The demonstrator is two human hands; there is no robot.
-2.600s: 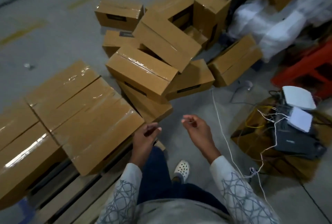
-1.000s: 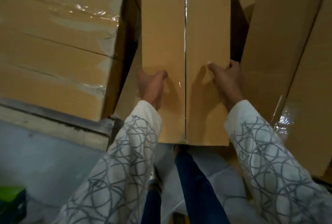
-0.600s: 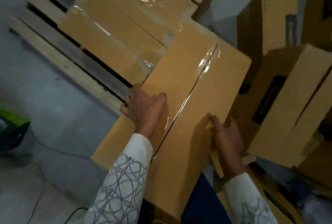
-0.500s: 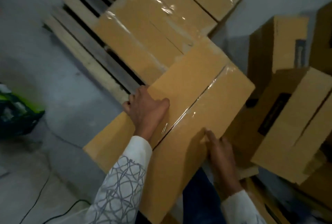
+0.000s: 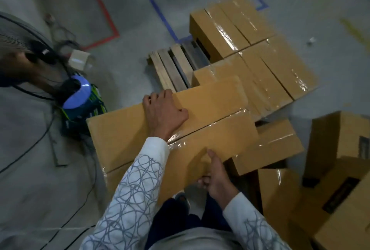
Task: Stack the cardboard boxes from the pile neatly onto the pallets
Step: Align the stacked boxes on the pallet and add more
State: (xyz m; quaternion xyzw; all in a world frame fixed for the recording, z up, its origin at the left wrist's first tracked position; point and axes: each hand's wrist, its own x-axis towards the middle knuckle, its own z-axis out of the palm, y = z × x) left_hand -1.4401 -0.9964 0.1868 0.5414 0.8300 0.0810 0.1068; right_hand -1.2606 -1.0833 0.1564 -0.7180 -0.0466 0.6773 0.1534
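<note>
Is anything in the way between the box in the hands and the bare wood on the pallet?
Nothing visible. The held box, gripped by the left hand and right hand, is right beside the bare slats of the pallet; the stacked boxes sit next to that gap.

Head-worn wide view, facing steeply down, close above box (image 5: 210, 105)

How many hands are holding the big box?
2. The left hand grips the far edge of the box. The right hand grips its near edge, close to the person's body. No other hands show.
</note>
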